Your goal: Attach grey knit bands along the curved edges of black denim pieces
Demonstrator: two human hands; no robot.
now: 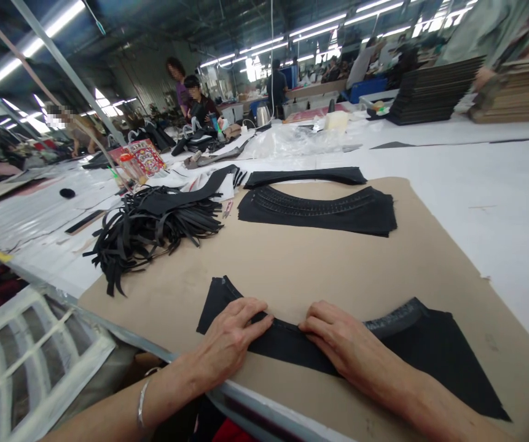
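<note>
A curved black fabric piece [443, 350] lies across brown paper [301, 264] near the table's front edge. On its inner curve, toward the right, runs a greyish, shiny strip [400, 317]. My left hand [231, 334] pinches the upper edge left of the middle, thumb and fingers close together. A short way to the right, my right hand [338, 334] grips the same edge with fingertips bunched and pressed down. Parts of the fabric are hidden under both hands.
Beyond lie stacked black curved pieces [314, 212] with stitch-like marks. At left is a heap of black strips [153, 221] beside small snips [228, 209]. Dark sheets [434, 89] are stacked at the back right. Several people are in the background.
</note>
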